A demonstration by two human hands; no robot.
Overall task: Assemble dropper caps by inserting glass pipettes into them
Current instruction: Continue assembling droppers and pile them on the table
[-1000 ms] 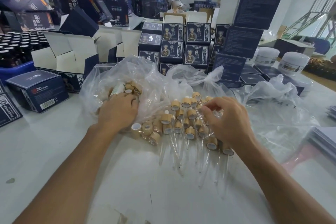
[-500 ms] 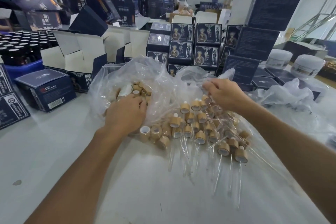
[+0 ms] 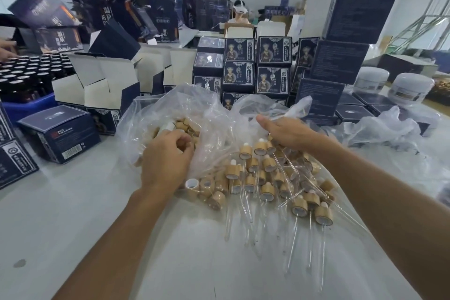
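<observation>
1. Bamboo-coloured dropper caps with white rubber bulbs point(image 3: 246, 151) lay heaped mid-table on clear plastic, many already fitted with thin clear glass pipettes point(image 3: 295, 229) pointing toward the person.
2. Bare caps sat in a crumpled clear plastic bag point(image 3: 175, 102) at the left, and a few loose ones point(image 3: 207, 185) had spilled just beside the wrist.
3. The left hand point(image 3: 165, 161) was at the bag's mouth, fingers curled like it was pinching a cap, but what it held couldn't really be made out.
4. The right hand point(image 3: 289, 130) hung over the far side of the heap, fingers mostly straight, gripping nothing visible.
5. Risk, imo: those pipettes overlapped and crossed, so a forearm dragging through could snap one or roll assembled pieces off.
6. Dark blue printed cardboard boxes point(image 3: 272, 51) were stacked right behind, so reaching room looked tight.
</observation>
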